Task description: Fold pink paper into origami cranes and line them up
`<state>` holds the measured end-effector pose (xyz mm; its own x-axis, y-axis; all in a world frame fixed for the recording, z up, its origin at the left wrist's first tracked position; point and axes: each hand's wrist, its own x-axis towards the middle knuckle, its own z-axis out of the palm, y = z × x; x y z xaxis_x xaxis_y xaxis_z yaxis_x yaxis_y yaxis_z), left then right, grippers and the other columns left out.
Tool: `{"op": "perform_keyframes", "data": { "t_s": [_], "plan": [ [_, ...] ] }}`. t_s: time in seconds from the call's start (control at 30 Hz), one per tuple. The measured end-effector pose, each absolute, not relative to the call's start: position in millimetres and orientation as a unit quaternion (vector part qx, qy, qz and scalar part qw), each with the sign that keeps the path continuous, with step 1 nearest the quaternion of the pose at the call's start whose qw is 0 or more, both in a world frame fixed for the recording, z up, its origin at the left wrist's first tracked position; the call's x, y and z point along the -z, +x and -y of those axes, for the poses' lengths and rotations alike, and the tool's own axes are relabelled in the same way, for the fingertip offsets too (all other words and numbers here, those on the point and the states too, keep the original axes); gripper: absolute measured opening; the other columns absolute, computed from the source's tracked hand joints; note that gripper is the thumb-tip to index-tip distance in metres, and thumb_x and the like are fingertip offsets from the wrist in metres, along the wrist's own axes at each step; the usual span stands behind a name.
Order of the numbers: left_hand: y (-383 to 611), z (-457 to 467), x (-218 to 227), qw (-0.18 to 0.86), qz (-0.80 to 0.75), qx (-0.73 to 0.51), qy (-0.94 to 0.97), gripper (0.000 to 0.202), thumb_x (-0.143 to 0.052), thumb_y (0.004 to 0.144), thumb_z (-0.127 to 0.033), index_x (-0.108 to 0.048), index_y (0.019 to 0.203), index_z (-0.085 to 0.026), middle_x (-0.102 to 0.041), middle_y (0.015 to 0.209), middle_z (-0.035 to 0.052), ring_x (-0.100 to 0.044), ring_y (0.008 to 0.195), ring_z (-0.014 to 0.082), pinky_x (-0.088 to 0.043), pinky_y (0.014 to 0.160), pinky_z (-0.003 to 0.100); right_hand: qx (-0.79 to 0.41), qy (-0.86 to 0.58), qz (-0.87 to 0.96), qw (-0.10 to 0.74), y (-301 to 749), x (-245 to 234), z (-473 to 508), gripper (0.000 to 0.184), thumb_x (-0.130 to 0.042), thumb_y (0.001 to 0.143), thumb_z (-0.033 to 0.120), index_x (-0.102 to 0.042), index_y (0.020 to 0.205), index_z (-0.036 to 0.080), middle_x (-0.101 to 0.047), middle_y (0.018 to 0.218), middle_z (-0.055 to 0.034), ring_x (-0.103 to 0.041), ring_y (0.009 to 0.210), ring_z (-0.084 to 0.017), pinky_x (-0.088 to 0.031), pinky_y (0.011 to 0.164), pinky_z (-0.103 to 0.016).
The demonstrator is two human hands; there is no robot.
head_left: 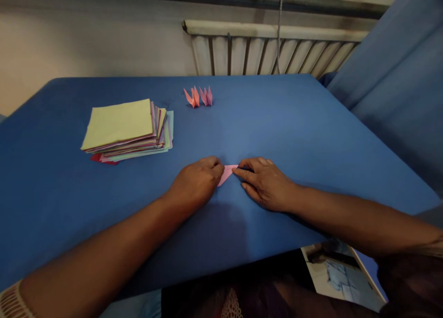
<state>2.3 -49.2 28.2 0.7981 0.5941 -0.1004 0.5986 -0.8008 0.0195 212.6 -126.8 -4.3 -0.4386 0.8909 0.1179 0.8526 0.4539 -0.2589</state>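
Observation:
A small folded pink paper (226, 173) lies on the blue table (311, 138) between both hands. My left hand (197, 182) is curled, its fingertips pressing the paper's left end. My right hand (265, 182) rests on the table with fingers bent and close together, the fingertips pinching the paper's right end. Most of the paper is hidden under the fingers.
A stack of coloured paper sheets (126, 129), yellow on top, sits at the left. Two folded paper figures (198, 97), orange and pink, stand at the back. A radiator (273, 50) lines the wall. A blue cloth (398, 78) hangs at the right; a printed sheet (341, 272) lies below the table edge.

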Motion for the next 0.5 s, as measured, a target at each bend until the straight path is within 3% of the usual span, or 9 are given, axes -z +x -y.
{"op": "perform_keyframes", "data": {
  "t_s": [0.23,0.5],
  "plan": [
    [4.0,49.0,-26.8,0.033,-0.325,0.03,0.945,0.036,-0.038,0.103,-0.035,-0.067,0.104,-0.014,-0.067,0.105,0.0109,-0.063,0.094,0.0242,-0.046,0.072,0.033,-0.072,-0.526,0.84,0.11,210.1,1.6,126.6,0.048,-0.046,0.097,0.028,-0.05,0.145,0.02,-0.055,0.133,-0.0135,-0.05,0.109,-0.028,-0.043,0.093,-0.047],
    [7.4,50.0,-26.7,-0.001,-0.325,0.043,0.945,0.029,-0.041,0.1,-0.026,-0.067,0.099,-0.015,-0.067,0.102,0.0099,-0.062,0.088,0.0237,-0.041,0.064,0.033,-0.063,-0.527,0.841,0.101,210.5,3.3,126.1,0.049,-0.047,0.097,0.029,-0.049,0.145,0.022,-0.054,0.133,-0.0146,-0.05,0.109,-0.029,-0.042,0.09,-0.047]
  ]
}}
